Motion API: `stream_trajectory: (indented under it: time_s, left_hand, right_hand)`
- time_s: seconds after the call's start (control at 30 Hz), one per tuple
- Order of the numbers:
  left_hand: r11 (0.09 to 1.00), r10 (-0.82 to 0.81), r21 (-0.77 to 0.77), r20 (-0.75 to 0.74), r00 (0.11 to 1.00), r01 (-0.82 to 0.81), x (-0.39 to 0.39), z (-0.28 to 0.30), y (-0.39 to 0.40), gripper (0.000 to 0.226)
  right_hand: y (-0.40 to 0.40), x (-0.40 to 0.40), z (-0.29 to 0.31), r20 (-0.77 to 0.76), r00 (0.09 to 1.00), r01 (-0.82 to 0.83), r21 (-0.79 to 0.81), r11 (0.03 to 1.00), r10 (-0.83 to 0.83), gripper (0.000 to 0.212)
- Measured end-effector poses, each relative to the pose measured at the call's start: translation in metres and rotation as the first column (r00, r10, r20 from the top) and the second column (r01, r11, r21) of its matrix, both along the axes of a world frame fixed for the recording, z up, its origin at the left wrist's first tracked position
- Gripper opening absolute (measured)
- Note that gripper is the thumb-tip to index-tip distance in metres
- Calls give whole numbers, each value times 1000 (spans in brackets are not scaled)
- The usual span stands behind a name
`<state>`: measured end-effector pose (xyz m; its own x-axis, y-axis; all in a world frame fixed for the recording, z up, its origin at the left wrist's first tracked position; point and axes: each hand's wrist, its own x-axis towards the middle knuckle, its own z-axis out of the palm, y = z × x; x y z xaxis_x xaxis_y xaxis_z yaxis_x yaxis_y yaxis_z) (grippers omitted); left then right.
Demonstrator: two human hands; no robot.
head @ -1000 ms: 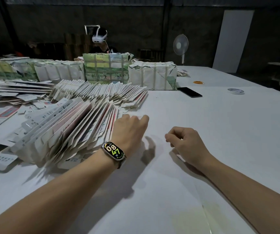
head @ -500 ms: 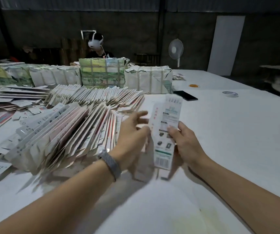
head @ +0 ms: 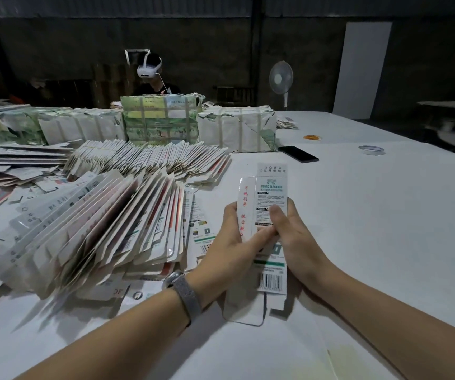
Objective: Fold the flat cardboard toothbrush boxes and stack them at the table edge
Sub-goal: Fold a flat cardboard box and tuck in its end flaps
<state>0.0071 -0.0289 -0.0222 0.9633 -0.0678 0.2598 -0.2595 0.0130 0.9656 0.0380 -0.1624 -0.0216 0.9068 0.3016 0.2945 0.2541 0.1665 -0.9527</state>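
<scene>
Both hands are on one toothbrush box (head: 271, 193) now, held just above the table (head: 385, 215), near me and right of the leaning stack of flat boxes (head: 97, 231); my left hand (head: 234, 242) wraps its left edge, thumb across the front; my right hand (head: 294, 237) pinches the right edge, thumb on the print. Its long axis runs near to far, barcode end toward me; so I'd judge the squeeze comes sideways, both hands equally close.
</scene>
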Motion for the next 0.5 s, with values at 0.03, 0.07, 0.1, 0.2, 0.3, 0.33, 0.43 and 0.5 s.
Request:
stream_trajectory:
  time_s: [0.03, 0.07, 0.1, 0.2, 0.3, 0.33, 0.43, 0.5]
  left_hand:
    - [1000, -5, -12, 4, 1000, 6, 0, 0, 0, 41]
    - [999, -12, -32, 7, 1000, 13, -1, 0, 0, 39]
    - [998, -19, -53, 7, 1000, 20, -2, 1, 0, 38]
    - [995, -45, -88, -14, 999, 44, -5, 3, -2, 36]
    - [991, -72, -114, -64, 995, 65, -6, 5, -4, 34]
    - [989, -77, -128, -74, 994, 68, -6, 6, -4, 33]
    - [979, -111, -180, -99, 989, 91, -7, 8, -4, 33]
    - [963, -159, -245, -159, 974, 117, -7, 10, -4, 32]
  right_hand:
    - [1, 1, 0, 2, 1000, 3, -1, 1000, -3, 29]
    - [1, 1, 1, 11, 1000, 10, -8, 1000, -10, 32]
    - [2, 1, 1, 25, 999, 20, -17, 1000, -19, 34]
    - [3, 3, -1, 55, 997, 49, -53, 997, -46, 32]
    - [3, 5, -3, 60, 997, 58, -77, 995, -53, 29]
    - [2, 5, -3, 60, 997, 59, -85, 995, -54, 31]
    - [2, 5, -2, 72, 996, 69, -120, 990, -61, 42]
    - [1, 4, -1, 76, 994, 87, -152, 985, -76, 51]
